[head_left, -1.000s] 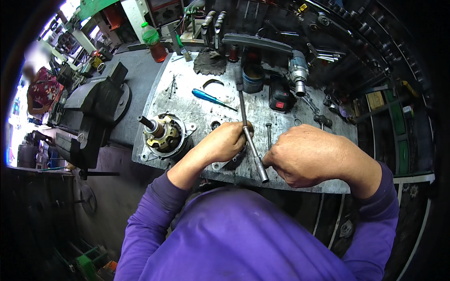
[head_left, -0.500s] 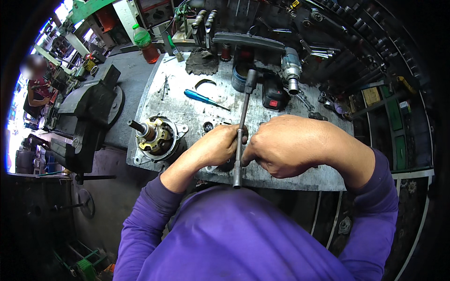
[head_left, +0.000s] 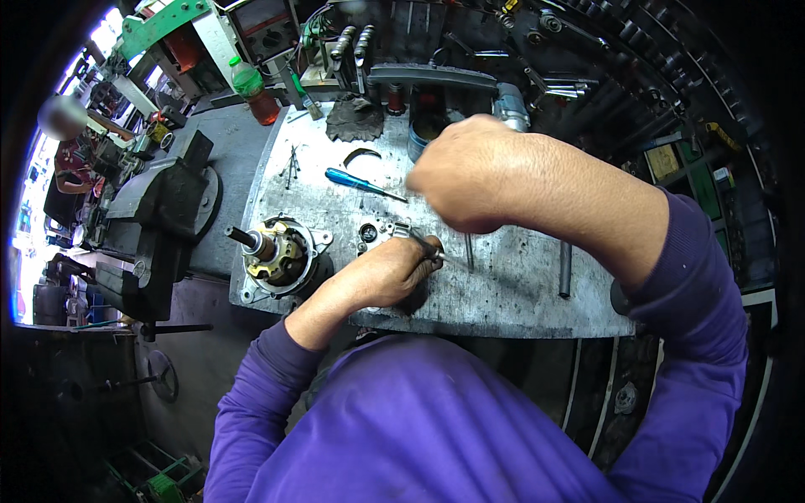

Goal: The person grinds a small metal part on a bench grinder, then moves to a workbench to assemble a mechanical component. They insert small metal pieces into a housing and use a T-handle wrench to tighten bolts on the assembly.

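Observation:
My left hand (head_left: 390, 272) is closed low over the near part of the bench, its fingers around the blurred metal shaft of a socket wrench (head_left: 453, 261). Under and beside that hand, a metal housing part (head_left: 367, 233) with round openings shows only partly. My right hand (head_left: 465, 180) is raised above the bench in a fist, forward and right of the left one; its fingers face away, so what they hold is hidden. Left of my left hand stands an alternator-like assembly (head_left: 281, 256) with a shaft and yellowish core. A blue-handled screwdriver (head_left: 360, 181) lies beyond the hands.
A bench vise (head_left: 159, 197) is at the left, near a bottle of red liquid (head_left: 254, 94). Long bolts (head_left: 292, 168), a dark rag (head_left: 354, 120) and a dark bar (head_left: 565, 270) lie on the metal-topped bench (head_left: 520, 310). Another person (head_left: 75, 163) is at the far left.
My right hand has lifted up and forward, away from the left hand. The socket wrench, earlier upright between both hands, now slants and blurs. My left hand has hardly moved.

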The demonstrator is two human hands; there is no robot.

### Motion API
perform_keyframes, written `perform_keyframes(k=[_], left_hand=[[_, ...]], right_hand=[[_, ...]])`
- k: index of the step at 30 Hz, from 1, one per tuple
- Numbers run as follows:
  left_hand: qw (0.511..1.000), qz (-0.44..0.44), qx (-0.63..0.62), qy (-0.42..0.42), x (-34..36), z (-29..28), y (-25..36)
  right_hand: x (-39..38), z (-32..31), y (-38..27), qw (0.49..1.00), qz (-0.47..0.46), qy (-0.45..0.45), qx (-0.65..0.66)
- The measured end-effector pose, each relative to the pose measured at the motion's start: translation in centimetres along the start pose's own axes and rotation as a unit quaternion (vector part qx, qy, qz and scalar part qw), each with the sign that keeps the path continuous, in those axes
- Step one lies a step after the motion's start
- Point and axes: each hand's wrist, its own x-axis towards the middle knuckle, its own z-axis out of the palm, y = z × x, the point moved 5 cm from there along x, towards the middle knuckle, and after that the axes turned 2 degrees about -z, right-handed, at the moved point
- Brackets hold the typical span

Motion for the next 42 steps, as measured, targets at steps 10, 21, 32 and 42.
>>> perform_keyframes(k=[10,21,32,42], left_hand=[[0.997,-0.05,-0.03,0.04,-0.1,-1.1,-1.3],[0.998,0.04,-0.028,0.038,-0.2,-1.4,0.4],[0.995,-0.068,0.029,-0.065,0.0,0.1,-2.1],[0.998,-0.045,-0.04,0.015,0.5,0.8,-0.9]], right_hand=[[0.0,-0.2,-1.0,0.999,-0.022,0.009,-0.038],[0.3,0.7,1.6,0.989,0.081,-0.087,-0.085],[0.0,1.6,-1.3,0.997,-0.06,0.041,0.035],[0.8,1.2,-1.7,0.989,-0.117,0.024,0.086]])
